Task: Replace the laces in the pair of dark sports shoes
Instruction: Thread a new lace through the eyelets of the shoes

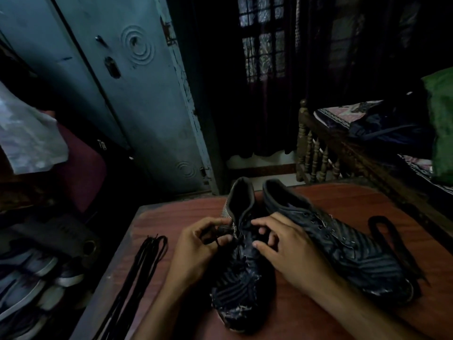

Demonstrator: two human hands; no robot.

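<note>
Dim room, head view looking down on a reddish wooden table.

Two dark sports shoes sit side by side on the table, heel openings away from the person, toes toward them. Left shoe: worn, whitish scuffing around the toe, ribbed pattern on the upper. Right shoe: angled with its toe out to the right, eyelets visible and no lace seen in them.

Left hand: forearm comes up from the bottom edge, wrist bent inward. Fingers curled, thumb and forefinger pinching a dark shoelace at the left side of the left shoe's throat; a thin strand runs down from the pinch. Which eyelet it passes through, cannot tell.

Right hand: forearm enters from the lower right, crossing in front of the right shoe. Palm down over the lacing area of the left shoe, fingers bent and spread, fingertips at the tongue and upper eyelets, thumb lying on the upper. Whether it grips lace or only presses the shoe, cannot tell; too dark.

A bundle of thin black laces lies stretched out along the table's left edge, well apart from the shoes. A wider, flat black lace lies looped on the table just right of the right shoe.

Off the table at lower left: other sneakers on the floor. Blue metal cupboard behind; wooden bed frame to the right.
</note>
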